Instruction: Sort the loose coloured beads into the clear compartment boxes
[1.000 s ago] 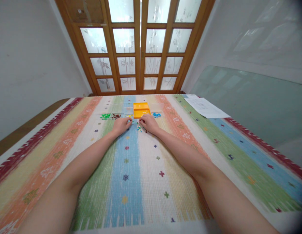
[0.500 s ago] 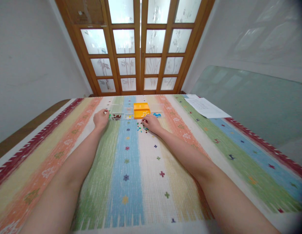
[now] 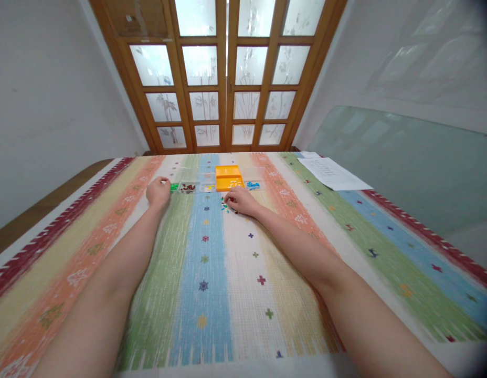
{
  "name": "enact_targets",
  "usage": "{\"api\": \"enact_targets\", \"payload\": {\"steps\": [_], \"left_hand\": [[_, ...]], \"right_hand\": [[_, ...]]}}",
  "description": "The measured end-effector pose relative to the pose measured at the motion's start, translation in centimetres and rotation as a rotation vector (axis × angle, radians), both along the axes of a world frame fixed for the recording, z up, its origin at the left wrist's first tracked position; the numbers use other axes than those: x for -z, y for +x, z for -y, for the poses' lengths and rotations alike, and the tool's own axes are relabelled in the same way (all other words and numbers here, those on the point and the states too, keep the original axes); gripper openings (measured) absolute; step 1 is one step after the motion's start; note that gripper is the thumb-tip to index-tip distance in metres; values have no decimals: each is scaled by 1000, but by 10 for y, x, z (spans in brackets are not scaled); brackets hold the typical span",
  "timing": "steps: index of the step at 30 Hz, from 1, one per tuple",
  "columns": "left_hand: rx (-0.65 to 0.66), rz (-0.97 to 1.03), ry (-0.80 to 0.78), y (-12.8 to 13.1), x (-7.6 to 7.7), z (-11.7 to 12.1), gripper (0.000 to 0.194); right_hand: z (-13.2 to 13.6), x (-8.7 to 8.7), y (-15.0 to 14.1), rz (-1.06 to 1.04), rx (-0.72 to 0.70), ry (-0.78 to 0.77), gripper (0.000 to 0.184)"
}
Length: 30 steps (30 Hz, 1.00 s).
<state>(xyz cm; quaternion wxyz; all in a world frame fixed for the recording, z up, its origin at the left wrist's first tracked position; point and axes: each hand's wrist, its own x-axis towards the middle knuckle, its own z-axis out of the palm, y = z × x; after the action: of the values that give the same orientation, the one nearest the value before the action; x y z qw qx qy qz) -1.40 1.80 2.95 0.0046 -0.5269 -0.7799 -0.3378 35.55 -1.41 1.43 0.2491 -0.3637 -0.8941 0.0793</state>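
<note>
- Head view, background: a wooden door [image 3: 230, 107] with frosted panes stands beyond the fingers. The surface [image 3: 206, 252], covered by a striped cloth [image 3: 247, 320], extends beneath both hands.
- Left hand [image 3: 158, 192]: fingers curled inward, just beside the green pieces [image 3: 174, 187]. Whether a piece is gripped cannot be determined.
- Right hand [image 3: 242, 201]: fingers bent, thumb and index close together, at the loose mixed-colour pieces [image 3: 225, 207] on the cloth. Whether a piece is gripped is too small to tell.
- Brown pieces [image 3: 187, 188]: right of the left fingers, past the green pieces, in a clear compartment.
- Yellow pieces [image 3: 209, 187]: between the two hands, nearer the right fingers.
- Orange case [image 3: 228, 171]: open, directly beyond the right fingers.
- Blue pieces [image 3: 252, 185]: beyond the right fingers, to their right.
- Paper sheet [image 3: 333, 174]: well apart from the right fingers, to their right.
</note>
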Motion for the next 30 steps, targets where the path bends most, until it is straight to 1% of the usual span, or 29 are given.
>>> {"api": "enact_targets", "payload": {"steps": [5,9,12,15,17,20,24,27,30], "left_hand": [[63,-40,-22,15,-5,8,36],[140,-114,-53,31,-11,15,36],[246,-173,-67,45,-13,19,37],[390,-219,-80,59,-13,23,37],[503,-248,-89,69,-11,26,36],[667,-295,-118,88,-9,33,36],[840,-345,-192,113,-5,44,39],[925,-396,-217,125,-2,50,41],[937,-438,-235,129,0,52,41]], "right_hand": [[1,-2,0,37,-8,-45,15],[1,-3,1,51,-22,-54,14],[1,-4,0,48,-28,-55,10],[-2,-3,0,-3,3,-54,10],[-6,-1,0,-55,70,-42,11],[-14,2,5,-140,216,4,12],[-26,5,14,-214,425,54,15],[-33,6,21,-225,523,57,16],[-37,8,24,-223,579,49,17]]}}
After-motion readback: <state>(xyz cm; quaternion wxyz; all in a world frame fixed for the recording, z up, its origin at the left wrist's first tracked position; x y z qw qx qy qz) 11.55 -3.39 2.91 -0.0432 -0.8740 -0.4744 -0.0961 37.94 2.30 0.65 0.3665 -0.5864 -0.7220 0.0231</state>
